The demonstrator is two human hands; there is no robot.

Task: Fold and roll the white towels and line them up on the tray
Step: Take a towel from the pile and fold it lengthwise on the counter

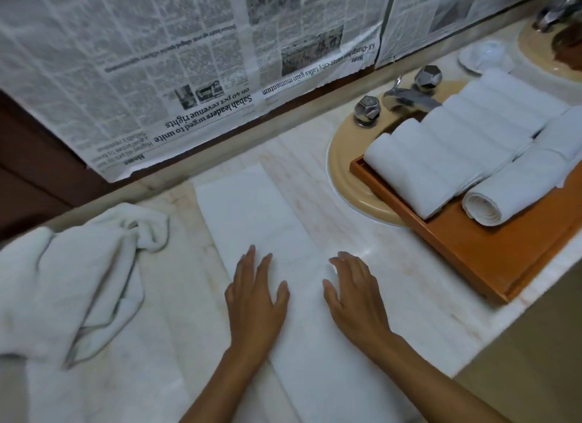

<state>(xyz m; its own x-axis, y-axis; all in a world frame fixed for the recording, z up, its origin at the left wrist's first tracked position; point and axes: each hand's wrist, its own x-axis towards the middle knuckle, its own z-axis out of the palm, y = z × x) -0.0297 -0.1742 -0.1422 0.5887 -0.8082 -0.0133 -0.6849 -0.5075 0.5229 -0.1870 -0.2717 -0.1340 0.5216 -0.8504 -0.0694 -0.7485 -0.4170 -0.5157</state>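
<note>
A white towel (258, 230) folded into a long narrow strip lies flat on the marble counter, running from the near edge toward the wall. My left hand (255, 299) rests flat on it with straight fingers. My right hand (352, 292) lies flat on the strip's right edge, fingers spread. A brown wooden tray (491, 258) sits at the right, partly over the sink, with several rolled white towels (456, 148) lined up in it and one more roll (510, 192) in front. A crumpled white towel (72, 277) lies at the left.
A beige sink basin (343, 167) with a chrome faucet (409, 96) and two knobs sits behind the tray. Newspaper sheets (176, 60) cover the wall. A white dish (485, 57) and a second basin stand at the far right. The counter's front edge runs at the lower right.
</note>
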